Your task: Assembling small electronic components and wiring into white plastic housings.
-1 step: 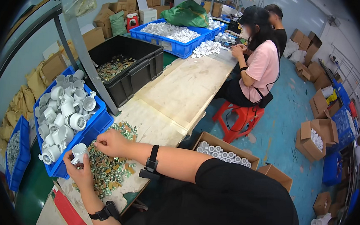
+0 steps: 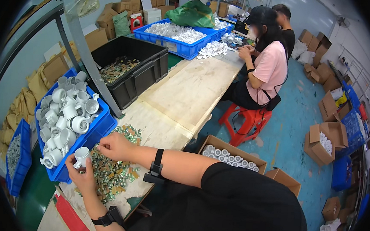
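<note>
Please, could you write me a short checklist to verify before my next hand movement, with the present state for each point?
1. White cup secured: ok, held by the left grip.
2. Right grip holding a part: cannot tell, it is curled and the view does not show what is inside.
3. Pile of small green and tan parts near the right grip: ok, just below it on the worktable.
4. Those parts arranged in order: not ok, they lie loose and mixed.
5. Blue bin stocked: ok, heaped with white cup-shaped pieces.
</note>
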Demonstrator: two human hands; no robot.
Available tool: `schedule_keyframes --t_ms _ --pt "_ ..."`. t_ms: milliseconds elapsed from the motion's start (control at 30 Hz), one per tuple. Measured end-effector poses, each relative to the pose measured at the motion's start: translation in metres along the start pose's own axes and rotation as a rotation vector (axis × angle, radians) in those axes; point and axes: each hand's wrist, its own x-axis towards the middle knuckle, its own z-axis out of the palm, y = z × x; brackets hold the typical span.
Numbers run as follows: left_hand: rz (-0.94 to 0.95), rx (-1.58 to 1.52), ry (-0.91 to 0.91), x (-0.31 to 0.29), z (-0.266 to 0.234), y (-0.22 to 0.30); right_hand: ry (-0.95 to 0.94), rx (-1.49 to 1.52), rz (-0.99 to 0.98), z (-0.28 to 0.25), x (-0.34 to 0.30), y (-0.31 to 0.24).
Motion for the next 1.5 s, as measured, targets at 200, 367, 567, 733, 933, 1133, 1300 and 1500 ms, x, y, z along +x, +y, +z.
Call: schedule_keyframes --t_ms 200,367,567,733,933,1133,1300,1500 --pt "0.007 0.016 -0.012 -0.001 -0.001 0.002 0.004 0.005 0.001 0.001 0.000 0.002" --pt "0.020 0.007 -0.022 -0.001 0.000 0.004 0.019 0.005 -0.022 0.002 0.000 0.002" --pt "0.051 0.005 -0.032 -0.001 -0.001 -0.001 0.029 -0.022 -0.031 0.003 0.000 0.002" --pt "0.000 0.011 -0.071 -0.001 0.000 0.003 0.019 -0.011 -0.024 0.003 0.000 0.005" --pt "0.019 0.028 -0.065 -0.002 -0.002 0.003 0.006 -0.012 -0.021 0.004 0.000 0.005" --pt "0.025 0.000 -0.061 -0.002 0.000 0.007 0.001 -0.024 -0.013 0.004 -0.001 0.008" --pt "0.000 -0.033 0.123 -0.003 0.004 0.000 -0.014 -0.020 0.010 0.006 -0.001 0.006" --pt "-0.018 -0.007 0.109 -0.001 0.003 0.000 0.003 -0.016 -0.001 0.006 -0.001 0.008"
